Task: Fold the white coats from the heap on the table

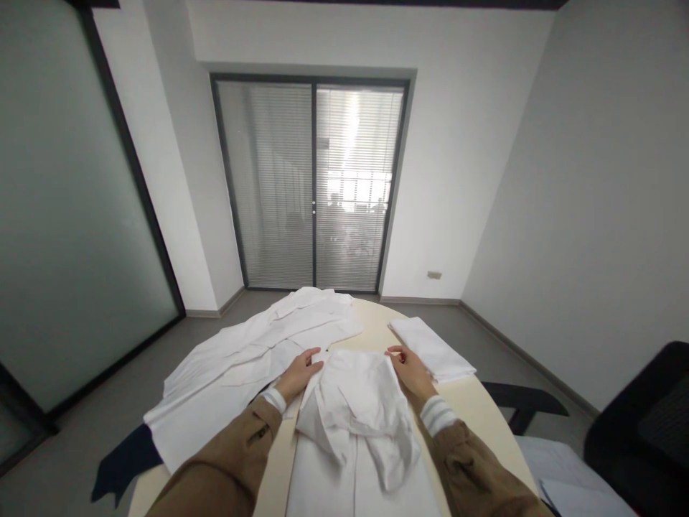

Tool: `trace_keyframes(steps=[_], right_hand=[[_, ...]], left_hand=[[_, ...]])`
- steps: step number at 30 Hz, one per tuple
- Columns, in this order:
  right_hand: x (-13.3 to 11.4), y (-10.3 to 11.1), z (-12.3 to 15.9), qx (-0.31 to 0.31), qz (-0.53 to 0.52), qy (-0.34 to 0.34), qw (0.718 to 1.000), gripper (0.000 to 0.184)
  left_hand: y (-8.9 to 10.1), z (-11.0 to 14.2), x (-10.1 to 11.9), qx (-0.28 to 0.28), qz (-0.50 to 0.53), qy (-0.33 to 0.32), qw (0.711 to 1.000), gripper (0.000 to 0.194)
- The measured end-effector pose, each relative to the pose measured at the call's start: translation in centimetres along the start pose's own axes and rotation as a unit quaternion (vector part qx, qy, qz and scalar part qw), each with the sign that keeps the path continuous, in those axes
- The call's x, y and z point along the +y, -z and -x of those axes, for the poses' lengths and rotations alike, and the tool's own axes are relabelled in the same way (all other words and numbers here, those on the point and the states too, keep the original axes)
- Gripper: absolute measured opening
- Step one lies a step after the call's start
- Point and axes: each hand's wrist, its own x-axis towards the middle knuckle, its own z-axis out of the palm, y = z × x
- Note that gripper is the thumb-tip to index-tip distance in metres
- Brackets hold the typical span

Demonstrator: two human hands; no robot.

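A white garment [358,409] lies lengthwise on the table in front of me, its far part folded over and its sleeve-like folds bunched on top. My left hand [301,375] pinches cloth at its far left corner, fingers closed. Across from it, my right hand [410,373] has its curled fingers on the far right corner. The thumb tips partly hide how much cloth each hand holds. A neatly folded white cloth [430,348] rests just beyond my right hand.
Several white garments [252,359] are spread in a loose pile on the left of the round, pale table [375,314]. Dark blue fabric [129,459] hangs over the left edge. A black chair [640,431] stands at the right, with more white cloth [570,467] beside it.
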Motion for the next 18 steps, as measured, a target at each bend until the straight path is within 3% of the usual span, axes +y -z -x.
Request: trace_keyframes(steps=[4,8,13,18], right_hand=[[-0.2,-0.2,0.3,0.001,0.035,0.012,0.999,0.047],[-0.9,0.0,0.6,-0.02,0.033,0.021,0.999,0.048],[-1.3,0.2,0.7,-0.034,0.07,-0.023,0.997,0.049],[-1.0,-0.1,0.6,-0.05,0.03,-0.068,0.996,0.045]], left_hand=[[-0.6,-0.2,-1.0,0.028,0.006,0.003,1.0,0.07],[-0.6,0.4,-0.8,0.004,-0.01,-0.034,0.999,0.074],[-0.9,1.6,0.0,-0.032,0.001,-0.094,0.995,0.078],[-1.1,2.2,0.6,-0.052,0.045,-0.079,0.994,0.084]])
